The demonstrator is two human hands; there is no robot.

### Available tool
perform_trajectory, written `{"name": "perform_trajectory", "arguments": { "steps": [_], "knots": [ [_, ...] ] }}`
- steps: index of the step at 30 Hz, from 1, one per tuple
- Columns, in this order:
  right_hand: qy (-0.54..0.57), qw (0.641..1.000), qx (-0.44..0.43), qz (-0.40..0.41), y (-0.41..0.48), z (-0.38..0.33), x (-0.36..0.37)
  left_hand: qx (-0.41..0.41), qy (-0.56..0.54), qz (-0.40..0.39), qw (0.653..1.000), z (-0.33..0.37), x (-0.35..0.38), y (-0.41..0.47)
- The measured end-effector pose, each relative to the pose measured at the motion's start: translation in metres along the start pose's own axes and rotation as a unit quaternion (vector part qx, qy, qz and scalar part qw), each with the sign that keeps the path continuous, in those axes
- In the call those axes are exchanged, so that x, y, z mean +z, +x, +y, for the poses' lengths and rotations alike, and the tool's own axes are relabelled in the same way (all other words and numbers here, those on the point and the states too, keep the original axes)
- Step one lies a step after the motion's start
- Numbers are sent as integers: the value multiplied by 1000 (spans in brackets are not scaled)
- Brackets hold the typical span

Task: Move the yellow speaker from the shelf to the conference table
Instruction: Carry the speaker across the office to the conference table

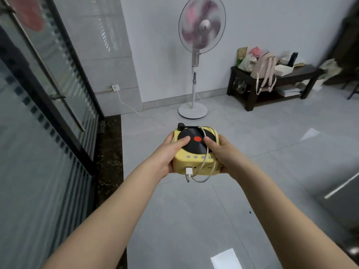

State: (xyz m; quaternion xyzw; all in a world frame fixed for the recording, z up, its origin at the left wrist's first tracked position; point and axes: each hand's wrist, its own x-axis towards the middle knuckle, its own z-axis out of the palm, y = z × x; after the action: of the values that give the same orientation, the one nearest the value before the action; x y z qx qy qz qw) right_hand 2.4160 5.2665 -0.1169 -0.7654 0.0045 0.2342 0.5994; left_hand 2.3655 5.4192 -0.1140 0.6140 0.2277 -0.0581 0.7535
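My left hand point(171, 150) and right hand point(219, 152) were clamped on the yellow speaker point(196, 152), one on each side, thumbs on top. It hung between them over the floor point(252, 171). I saw no table.

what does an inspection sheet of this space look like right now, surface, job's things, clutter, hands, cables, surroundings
surface: grey tiled floor; no conference table seen
job's things: yellow speaker with a black disc on top, carried in the air
clutter: pink backpack and bags on a dark bench
grippers: left hand and right hand each grip a side of the speaker, thumbs on the disc
cables: white cable plugged into the speaker's near face, looped over its top; another runs from the wall socket across the floor
surroundings: standing fan running, glass door at left
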Motion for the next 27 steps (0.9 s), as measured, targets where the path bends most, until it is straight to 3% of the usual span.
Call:
{"name": "perform_trajectory", "arguments": {
  "steps": [15, 27],
  "knots": [
    [28, 998, 5, 50, 145, -48, -79, -1, 24, -68, 997, 69, 64, 165],
    [48, 988, 19, 142, 281, -90, -138, -8, 68, -137, 988, 136, 116, 325]
  ]
}}
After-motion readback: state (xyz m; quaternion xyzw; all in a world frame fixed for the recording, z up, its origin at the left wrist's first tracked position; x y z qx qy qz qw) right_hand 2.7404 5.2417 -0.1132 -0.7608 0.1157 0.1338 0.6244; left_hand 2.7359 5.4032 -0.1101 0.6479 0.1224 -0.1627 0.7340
